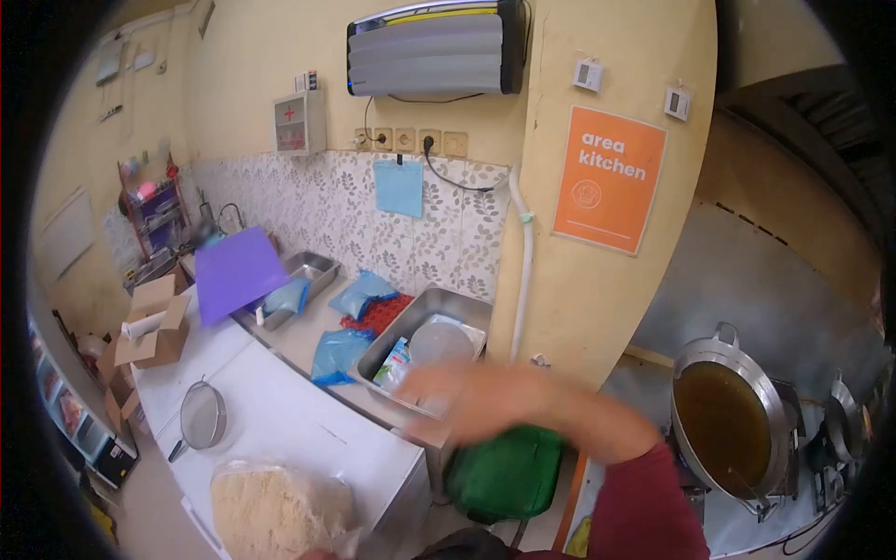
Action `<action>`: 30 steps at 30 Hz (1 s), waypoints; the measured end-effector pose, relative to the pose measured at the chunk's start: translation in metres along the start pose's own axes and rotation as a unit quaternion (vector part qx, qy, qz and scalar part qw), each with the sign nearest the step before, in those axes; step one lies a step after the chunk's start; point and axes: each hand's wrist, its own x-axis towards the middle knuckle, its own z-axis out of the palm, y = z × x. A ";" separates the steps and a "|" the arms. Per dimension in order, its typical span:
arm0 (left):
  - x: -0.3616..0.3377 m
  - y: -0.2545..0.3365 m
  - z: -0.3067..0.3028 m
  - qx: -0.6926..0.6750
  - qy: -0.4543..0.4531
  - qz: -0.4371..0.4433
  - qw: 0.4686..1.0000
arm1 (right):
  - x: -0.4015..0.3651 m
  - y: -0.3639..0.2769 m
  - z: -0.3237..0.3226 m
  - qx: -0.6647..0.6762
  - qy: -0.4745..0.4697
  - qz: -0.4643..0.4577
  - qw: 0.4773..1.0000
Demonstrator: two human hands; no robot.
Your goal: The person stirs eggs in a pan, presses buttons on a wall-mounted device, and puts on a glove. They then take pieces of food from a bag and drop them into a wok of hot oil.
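Observation:
My right hand (467,401), in a dark red sleeve, reaches across the middle of the view and is smeared by motion; whether it holds anything cannot be made out. Behind it is a metal tray (373,359) with a round translucent lid or bowl (441,345) and a blue-and-white packet (393,365). At the bottom, a clear plastic bag of pale crumbs (271,509) rests on the white surface. A sliver of skin shows at the lower edge by the bag, too little to read as my left hand's fingers.
A sieve (203,416) lies on the white table (289,403). Blue bags (338,355), a purple board (239,273) and an open cardboard box (154,327) are farther back. Below my arm is a green container (507,474). A large pan of brown liquid (723,420) stands at right.

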 end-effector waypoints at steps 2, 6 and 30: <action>0.018 0.036 0.005 0.035 -0.034 0.086 0.995 | 0.033 -0.022 0.101 0.054 -0.036 -0.179 0.982; 0.022 0.026 0.016 -0.104 -0.036 -0.017 0.994 | 0.053 -0.058 0.185 0.127 -0.100 -0.142 0.976; -0.110 -0.089 -0.066 -0.300 0.163 -0.130 0.931 | 0.081 -0.216 0.386 0.453 0.041 0.072 0.888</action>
